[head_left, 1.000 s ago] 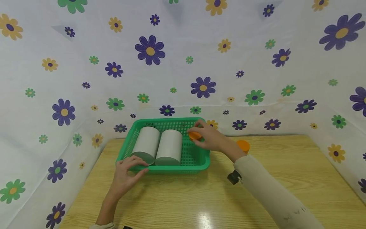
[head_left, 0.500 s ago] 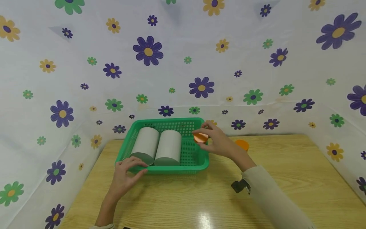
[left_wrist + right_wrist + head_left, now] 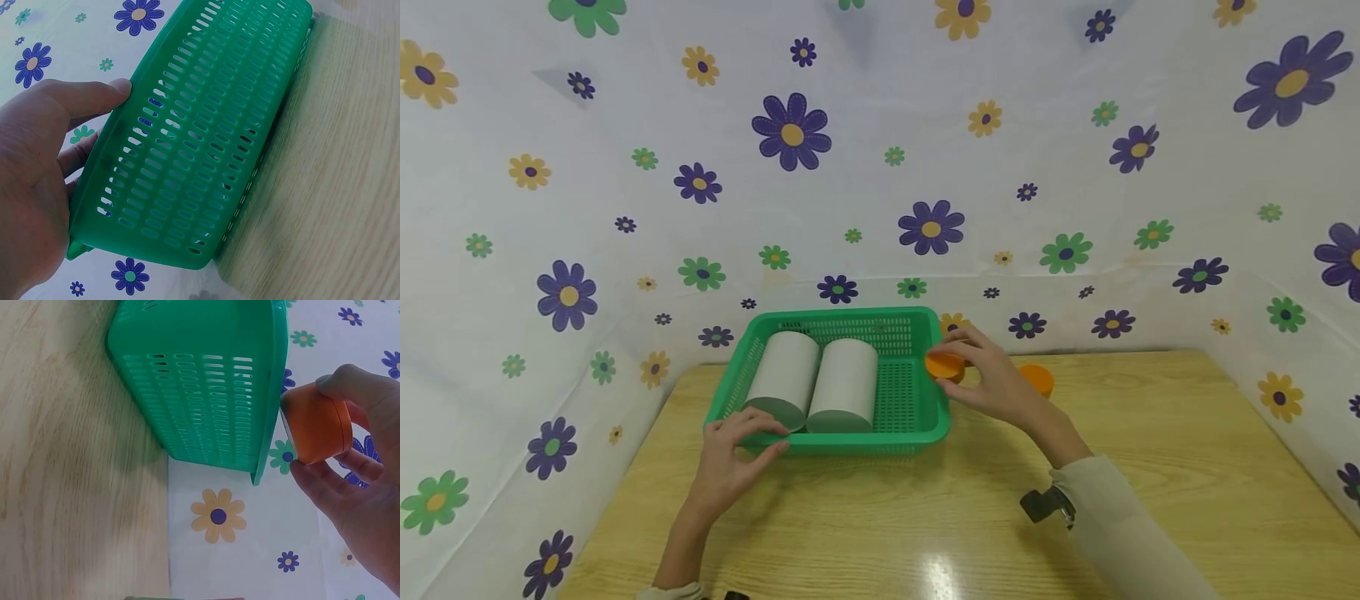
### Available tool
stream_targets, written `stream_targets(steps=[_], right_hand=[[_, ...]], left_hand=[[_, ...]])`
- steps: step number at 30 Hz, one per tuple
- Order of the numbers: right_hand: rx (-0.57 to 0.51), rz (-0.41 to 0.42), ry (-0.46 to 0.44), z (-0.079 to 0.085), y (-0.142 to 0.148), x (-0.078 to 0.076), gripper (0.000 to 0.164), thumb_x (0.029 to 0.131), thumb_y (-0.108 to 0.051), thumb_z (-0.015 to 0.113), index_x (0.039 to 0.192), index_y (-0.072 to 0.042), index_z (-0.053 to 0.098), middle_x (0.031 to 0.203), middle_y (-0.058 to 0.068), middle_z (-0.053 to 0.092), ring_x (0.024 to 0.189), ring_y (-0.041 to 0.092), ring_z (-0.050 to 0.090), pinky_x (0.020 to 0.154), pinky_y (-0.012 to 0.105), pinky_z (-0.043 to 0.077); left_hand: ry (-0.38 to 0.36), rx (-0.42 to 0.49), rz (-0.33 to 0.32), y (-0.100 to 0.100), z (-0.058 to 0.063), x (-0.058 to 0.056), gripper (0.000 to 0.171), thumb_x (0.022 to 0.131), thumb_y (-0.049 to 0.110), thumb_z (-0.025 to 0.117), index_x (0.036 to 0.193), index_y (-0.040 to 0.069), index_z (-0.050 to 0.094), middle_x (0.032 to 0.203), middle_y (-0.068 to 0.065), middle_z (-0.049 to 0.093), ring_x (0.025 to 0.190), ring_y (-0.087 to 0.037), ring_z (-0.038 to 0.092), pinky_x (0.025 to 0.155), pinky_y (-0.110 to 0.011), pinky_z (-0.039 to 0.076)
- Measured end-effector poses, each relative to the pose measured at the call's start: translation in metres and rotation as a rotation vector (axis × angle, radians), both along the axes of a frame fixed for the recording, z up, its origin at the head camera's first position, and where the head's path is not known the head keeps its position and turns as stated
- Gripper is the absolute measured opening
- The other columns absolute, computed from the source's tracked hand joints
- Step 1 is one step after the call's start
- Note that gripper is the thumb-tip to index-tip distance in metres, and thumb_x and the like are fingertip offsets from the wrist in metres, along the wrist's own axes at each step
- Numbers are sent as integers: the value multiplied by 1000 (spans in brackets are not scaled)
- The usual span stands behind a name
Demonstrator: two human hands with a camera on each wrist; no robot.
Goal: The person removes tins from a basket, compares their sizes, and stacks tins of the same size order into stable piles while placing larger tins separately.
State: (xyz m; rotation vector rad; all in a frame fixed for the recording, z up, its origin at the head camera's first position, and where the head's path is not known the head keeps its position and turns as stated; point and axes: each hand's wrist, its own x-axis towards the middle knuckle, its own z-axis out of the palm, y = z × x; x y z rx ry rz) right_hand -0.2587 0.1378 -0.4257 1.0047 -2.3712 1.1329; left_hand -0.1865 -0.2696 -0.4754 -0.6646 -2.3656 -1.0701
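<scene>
My left hand grips the front rim of a green plastic basket near its left corner. In the left wrist view the thumb rests on the rim and the fingers reach over the inner side of the slotted basket wall. Two white cylinders lie side by side in the basket's left and middle part. My right hand pinches a short, round orange container between thumb and fingers, at the basket's right rim. Seen from the right wrist, this orange container is tilted beside the rim.
A second orange round piece stands on the wooden table, behind my right wrist. A white cloth with flowers hangs close behind the basket and along both sides of the table.
My right hand has carried the orange container from inside the basket rightward to its right rim, turning it on the way. My left hand keeps its place on the front rim.
</scene>
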Motion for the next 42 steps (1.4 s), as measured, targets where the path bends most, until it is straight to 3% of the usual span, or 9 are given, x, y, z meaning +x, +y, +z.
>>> stream_targets(steps=[7,13,21,28,36,42], right_hand=[[-89,-8,11,-2,7,8,39,83,4,80,120,-3,71,126,14,60,108,26,62,88,27,54],[-127,-50,6,0,17,17,42,83,4,81,123,-4,71,127,15,59,111,29,62,89,38,56],[-127,-148,6,-2,34,27,41,84,5,80,123,-2,69,129,13,60,112,31,62,92,13,46],[-183,-195,-10,-9,45,29,41,86,7,78,125,-1,68,133,16,59,119,36,60,93,12,44],[-254,-258,-13,-16,59,32,44,85,10,78,127,-1,68,135,15,60,117,2,56,89,14,47],[-283,-310,-30,-8,64,38,42,87,12,74,127,3,66,135,18,60,118,-2,54,91,12,45]], left_hand=[[1,-6,-8,-2,-1,-2,24,81,10,87,96,25,76,99,12,69,97,-12,61,84,-46,23],[4,-3,-13,-4,-2,-2,24,80,8,87,96,23,77,99,11,69,98,-12,61,85,-46,23],[10,-11,-21,-1,-3,-5,22,83,10,86,97,25,76,100,11,69,98,-14,61,86,-48,24],[32,5,-23,-3,0,-2,24,82,8,86,97,24,76,98,10,69,96,-16,62,83,-47,24],[33,0,-20,-2,0,-3,24,81,8,86,96,24,76,98,10,70,96,-16,62,84,-48,25],[18,-12,-8,-3,1,-2,23,81,9,86,96,24,76,98,10,69,96,-15,62,86,-48,25]])
